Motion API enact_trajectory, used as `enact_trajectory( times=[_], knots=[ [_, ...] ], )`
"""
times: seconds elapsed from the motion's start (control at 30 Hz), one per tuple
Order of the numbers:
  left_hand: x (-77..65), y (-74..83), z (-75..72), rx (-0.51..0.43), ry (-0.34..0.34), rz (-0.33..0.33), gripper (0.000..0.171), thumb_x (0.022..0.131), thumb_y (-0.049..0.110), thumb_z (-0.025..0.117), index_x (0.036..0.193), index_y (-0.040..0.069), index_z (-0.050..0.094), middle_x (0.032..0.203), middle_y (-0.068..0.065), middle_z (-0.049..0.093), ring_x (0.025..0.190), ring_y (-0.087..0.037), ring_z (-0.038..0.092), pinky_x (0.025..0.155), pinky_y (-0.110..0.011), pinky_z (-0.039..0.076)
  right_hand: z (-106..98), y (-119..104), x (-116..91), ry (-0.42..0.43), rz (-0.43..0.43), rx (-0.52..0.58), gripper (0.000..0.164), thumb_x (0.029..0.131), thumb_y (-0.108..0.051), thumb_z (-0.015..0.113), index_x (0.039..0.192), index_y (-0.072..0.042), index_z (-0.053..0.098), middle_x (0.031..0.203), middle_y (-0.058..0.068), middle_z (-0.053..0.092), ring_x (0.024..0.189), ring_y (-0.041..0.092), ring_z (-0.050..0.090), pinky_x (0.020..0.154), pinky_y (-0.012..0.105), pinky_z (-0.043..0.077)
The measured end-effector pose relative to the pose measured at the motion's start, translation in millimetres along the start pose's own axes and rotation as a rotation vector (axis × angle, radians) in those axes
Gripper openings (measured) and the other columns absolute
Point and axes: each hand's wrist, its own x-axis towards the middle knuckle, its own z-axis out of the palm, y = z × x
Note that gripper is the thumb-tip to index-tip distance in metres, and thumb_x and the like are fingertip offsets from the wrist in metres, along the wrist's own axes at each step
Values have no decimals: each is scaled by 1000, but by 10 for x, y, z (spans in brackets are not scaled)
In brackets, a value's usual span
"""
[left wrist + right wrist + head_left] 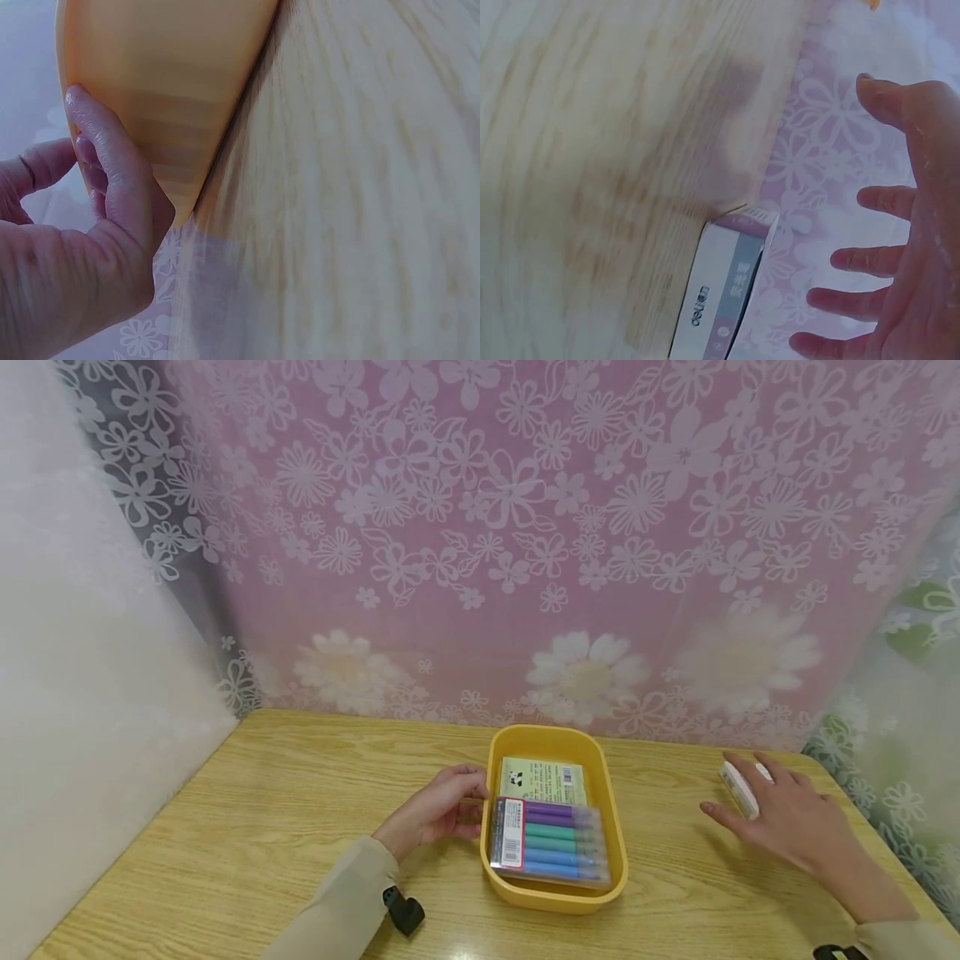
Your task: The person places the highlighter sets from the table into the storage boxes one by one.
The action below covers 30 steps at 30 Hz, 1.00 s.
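Observation:
At the left wall of a yellow plastic basket [617,852], my left hand [444,803] pinches the rim. The left wrist view shows its fingers [112,150] at the rim and along the wall. Inside the basket lies a clear pack of purple, green and blue markers [558,843], partly over a light green printed packet [551,779] with a panda picture. My right hand [802,814] hovers with spread fingers over a small white box [741,791] at the table's far right. In the right wrist view, the box [714,289] shows "deli" lettering and a grey band.
The wood-grain table [300,827] carries the basket and the box. A pink floral curtain [480,552] hangs along its back edge. Pale sheeting [90,635] borders the left side, and a green and white floral sheet [918,693] the right.

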Motion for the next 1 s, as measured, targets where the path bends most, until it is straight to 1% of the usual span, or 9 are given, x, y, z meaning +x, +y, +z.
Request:
enact_trajectory(
  times=[0.03,0.13,0.27,0.37,0.47,0.57,0.8,0.9,1.0],
  knots=[
    [-1,1,0,2,0,0,39,85,16,59,123,6,53,99,-6,59,68,-12,57,56,-24,59,9,28,3,-9,6,1,93,91,-72,56,154,-6,39,147,41,39,114,72,46,63,77,45],
    [-3,1,1,3,-3,2,40,85,16,59,124,6,53,99,-6,59,68,-12,57,56,-24,59,34,106,17,-28,6,2,94,93,-70,55,156,-2,36,146,44,37,115,73,45,73,78,44],
    [-7,2,2,2,-9,5,38,86,16,58,123,6,53,98,-5,59,68,-12,56,56,-24,59,71,192,37,-48,1,-17,96,94,-68,54,154,5,36,141,51,36,112,70,49,82,71,46],
    [-6,2,1,4,-11,5,37,86,16,58,121,6,54,98,-5,58,68,-12,56,56,-24,59,95,243,53,-63,8,-30,96,94,-67,55,150,9,39,137,53,37,111,69,50,78,69,48],
    [-6,3,-1,5,-12,4,35,86,16,58,120,7,54,98,-5,58,69,-13,56,56,-24,59,110,289,71,-71,11,-38,94,93,-66,57,147,10,42,135,54,38,112,69,49,76,69,48],
    [-4,1,-4,1,-11,5,33,86,16,58,118,7,54,97,-5,58,69,-12,56,56,-24,59,127,332,89,-81,8,-42,92,93,-65,59,144,11,44,131,54,41,108,67,51,74,69,48],
    [-5,-5,-9,6,-13,11,37,86,16,58,122,6,54,98,-5,59,69,-12,57,57,-24,59,152,447,124,-133,-11,-74,79,92,-52,65,139,9,49,123,50,50,105,63,53,73,67,50],
    [-6,-4,-10,7,-14,11,38,86,17,58,122,6,53,98,-4,59,68,-11,56,57,-24,59,183,502,148,-158,-12,-62,77,90,-47,67,140,8,48,116,47,53,97,58,56,70,65,50],
    [1,-1,-11,7,-13,7,36,87,17,58,121,7,53,98,-4,59,67,-11,56,57,-24,59,211,546,167,-170,-10,-28,78,91,-47,65,142,8,44,106,42,59,87,49,59,65,60,49]
  ],
)
